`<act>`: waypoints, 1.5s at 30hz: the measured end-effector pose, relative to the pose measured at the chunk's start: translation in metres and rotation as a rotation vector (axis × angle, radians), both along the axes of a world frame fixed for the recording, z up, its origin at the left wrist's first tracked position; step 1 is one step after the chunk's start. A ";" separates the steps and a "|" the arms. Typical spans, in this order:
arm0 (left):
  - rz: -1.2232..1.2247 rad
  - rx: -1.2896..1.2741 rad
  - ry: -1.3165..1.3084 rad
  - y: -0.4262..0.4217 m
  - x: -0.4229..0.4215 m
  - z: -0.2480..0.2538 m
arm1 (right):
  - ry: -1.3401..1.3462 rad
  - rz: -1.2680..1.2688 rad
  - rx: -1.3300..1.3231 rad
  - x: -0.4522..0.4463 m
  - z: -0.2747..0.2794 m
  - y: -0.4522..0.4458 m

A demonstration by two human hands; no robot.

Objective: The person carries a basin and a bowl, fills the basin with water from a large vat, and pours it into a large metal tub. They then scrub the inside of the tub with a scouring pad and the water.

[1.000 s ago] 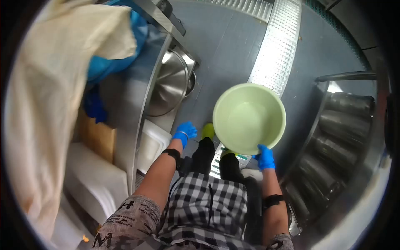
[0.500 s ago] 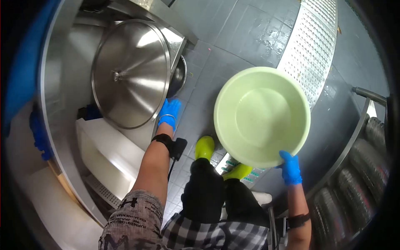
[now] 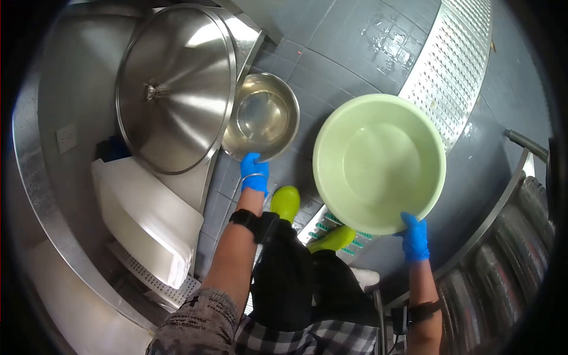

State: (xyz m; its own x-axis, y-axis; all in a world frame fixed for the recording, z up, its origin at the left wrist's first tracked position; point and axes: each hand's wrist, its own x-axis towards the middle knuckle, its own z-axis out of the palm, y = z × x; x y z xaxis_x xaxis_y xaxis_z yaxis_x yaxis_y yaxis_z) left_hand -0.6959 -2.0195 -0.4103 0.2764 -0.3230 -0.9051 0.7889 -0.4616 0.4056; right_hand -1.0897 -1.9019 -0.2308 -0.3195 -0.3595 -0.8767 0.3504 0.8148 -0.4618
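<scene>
My left hand (image 3: 255, 173), in a blue glove, is closed on the near rim of a shiny steel bowl (image 3: 278, 106). The bowl shows nothing in it except light reflections, and its left side lies partly behind a large conical steel lid (image 3: 195, 100). My right hand (image 3: 416, 236), also gloved in blue, grips the near right rim of a big pale green plastic basin (image 3: 331, 165). The thumb lies over that rim, while the other fingers are hidden beneath it. Inside the basin only its bare floor shows.
A perforated metal drain cover (image 3: 449, 71) crosses the wet grey tiled floor (image 3: 349, 44). At left stands a white plastic tub (image 3: 142, 213) by a steel counter. Several plastic-wrapped stacks (image 3: 491, 290) fill a rack at right. My green boots (image 3: 286, 203) are below.
My left hand has drawn the steel bowl out to the right from beneath the lid's edge. The green basin, held by my right hand, sits slightly further right in view.
</scene>
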 end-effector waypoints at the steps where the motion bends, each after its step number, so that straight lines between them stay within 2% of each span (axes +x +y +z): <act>1: -0.001 0.002 0.006 0.006 -0.004 0.006 | 0.011 -0.014 -0.003 -0.001 -0.001 0.002; 3: -0.146 -0.294 -0.123 0.016 -0.012 0.020 | 0.028 -0.034 -0.005 -0.003 -0.001 0.006; 7: -0.274 -0.300 -0.168 0.022 -0.020 0.037 | 0.108 -0.053 -0.022 -0.015 0.006 0.020; 9: -0.355 -0.334 -0.064 0.020 -0.026 0.048 | 0.139 -0.061 -0.022 -0.021 0.013 0.033; 11: -0.387 -0.339 -0.064 0.012 -0.040 0.062 | 0.226 -0.194 -0.091 -0.025 0.015 0.046; 15: -0.539 -0.396 -0.062 -0.006 -0.055 0.083 | 0.270 -0.254 -0.163 -0.031 0.008 0.063; 21: -0.635 -0.459 -0.115 -0.039 -0.072 0.146 | 0.166 -0.293 -0.048 -0.027 0.008 0.066; 29: -0.629 -0.496 -0.124 -0.055 -0.091 0.209 | 0.134 -0.395 -0.039 -0.018 0.006 0.084; 33: -0.660 -0.479 -0.175 -0.056 -0.085 0.253 | 0.127 -0.488 -0.011 -0.006 0.047 0.073; 36: -0.664 -0.397 -0.179 -0.055 -0.088 0.303 | 0.111 -0.538 0.047 -0.007 0.089 0.093; 37: -0.656 -0.398 -0.172 -0.053 -0.086 0.319 | 0.151 -0.662 -0.137 -0.005 0.084 0.116; 39: -0.681 -0.327 -0.189 -0.054 -0.090 0.362 | 0.084 -0.673 0.066 -0.012 0.143 0.117; 45: -0.750 -0.427 -0.017 -0.074 -0.103 0.468 | 0.082 -0.978 -0.054 -0.021 0.272 0.131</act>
